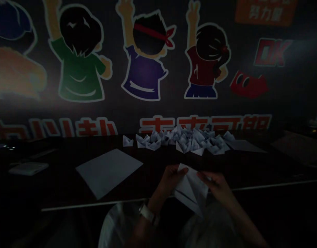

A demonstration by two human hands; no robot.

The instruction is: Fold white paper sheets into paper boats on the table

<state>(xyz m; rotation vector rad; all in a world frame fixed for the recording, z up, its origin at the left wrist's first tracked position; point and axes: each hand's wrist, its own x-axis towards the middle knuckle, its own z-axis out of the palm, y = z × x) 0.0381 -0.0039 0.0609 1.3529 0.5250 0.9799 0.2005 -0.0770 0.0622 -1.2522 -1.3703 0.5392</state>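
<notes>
Between my two hands is a partly folded sheet of white paper, held over the table's front edge. My left hand, with a watch on the wrist, grips its upper left side, thumb on top. On the upper right side, my right hand pinches the paper with the thumb and fingers. Creases and a slanting fold run down the paper, and a loose layer hangs towards my lap. The fingers behind the paper are hidden.
A pile of folded paper boats stands at the table's back. A flat white sheet lies to the left, with a pale flat object beyond it. Another sheet lies right of the boats. Behind rises a wall with cartoon figures.
</notes>
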